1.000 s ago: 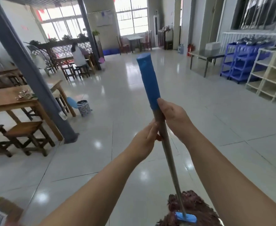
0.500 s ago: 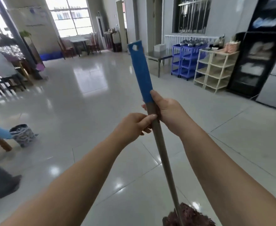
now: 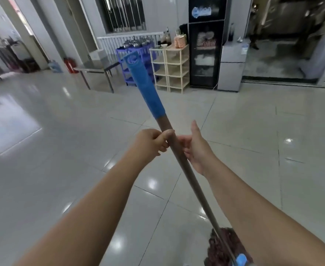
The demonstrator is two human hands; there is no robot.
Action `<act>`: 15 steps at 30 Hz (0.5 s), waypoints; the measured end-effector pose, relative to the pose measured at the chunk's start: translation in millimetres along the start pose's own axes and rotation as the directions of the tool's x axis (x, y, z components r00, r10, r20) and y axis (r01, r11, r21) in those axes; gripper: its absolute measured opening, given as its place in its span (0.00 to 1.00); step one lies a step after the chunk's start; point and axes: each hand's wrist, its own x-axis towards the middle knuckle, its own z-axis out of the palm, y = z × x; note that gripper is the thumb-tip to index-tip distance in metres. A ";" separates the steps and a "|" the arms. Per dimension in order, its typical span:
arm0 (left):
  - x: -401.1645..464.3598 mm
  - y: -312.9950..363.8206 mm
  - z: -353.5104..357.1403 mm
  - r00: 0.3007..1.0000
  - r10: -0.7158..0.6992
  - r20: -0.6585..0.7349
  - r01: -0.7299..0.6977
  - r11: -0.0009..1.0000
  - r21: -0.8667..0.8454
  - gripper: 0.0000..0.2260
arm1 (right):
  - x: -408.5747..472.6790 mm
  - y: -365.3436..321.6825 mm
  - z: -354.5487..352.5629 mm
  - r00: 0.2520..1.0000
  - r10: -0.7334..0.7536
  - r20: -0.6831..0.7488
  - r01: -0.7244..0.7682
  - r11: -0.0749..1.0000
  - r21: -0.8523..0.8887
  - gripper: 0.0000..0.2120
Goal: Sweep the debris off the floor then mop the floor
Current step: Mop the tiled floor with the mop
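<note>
- Mopping step (judging by mop in hand): left hand (image 3: 150, 141) is gripping mop handle (image 3: 179, 150).
- Right hand (image 3: 196, 146) is lying open, fingers straight, just beside it.
- Next: needs re-gripping w/ right, then pushing mop head (image 3: 221, 248) over floor (image 3: 62, 150).

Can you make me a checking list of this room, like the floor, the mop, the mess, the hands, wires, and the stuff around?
Surface: shiny tiled floor, no debris visible.
Job's things: mop, blue-topped handle, dark red head on the floor.
Clutter: nothing seen.
Hands: left hand grips the handle; right hand open, beside it.
Cables: nothing seen.
Surroundings: metal table, purple rack, cream shelf, black cabinet.
</note>
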 end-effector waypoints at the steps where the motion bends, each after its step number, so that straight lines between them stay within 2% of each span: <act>1: 18.3 -3.6 -2.4 1.000 -0.012 0.013 0.012 1.000 0.007 0.15 | 18.0 8.4 1.2 0.999 0.013 -0.036 -0.015 0.999 -0.038 0.38; 4: 81.1 -20.2 -9.1 0.997 -0.041 0.058 0.037 0.998 0.057 0.15 | 80.0 33.6 1.6 0.993 0.032 -0.116 -0.047 0.990 -0.130 0.41; 7: 142.1 -39.7 -15.8 0.990 -0.097 0.098 0.085 0.990 0.115 0.19 | 137.5 50.1 1.6 0.980 0.092 -0.179 -0.121 0.980 -0.156 0.40; 10: 195.7 -52.5 -23.6 0.962 -0.204 0.182 0.136 0.935 0.327 0.23 | 191.1 57.8 6.5 0.964 0.124 -0.237 -0.163 0.975 -0.154 0.37; 12: 226.7 -54.9 -28.4 0.952 -0.186 0.243 0.051 0.880 0.472 0.24 | 221.1 61.9 11.8 0.953 0.149 -0.265 -0.197 0.966 -0.164 0.38; 15: 255.6 -49.7 -26.4 0.900 -0.043 0.435 -0.207 0.834 0.512 0.22 | 252.5 71.3 21.2 0.933 0.225 -0.281 -0.265 0.958 -0.110 0.39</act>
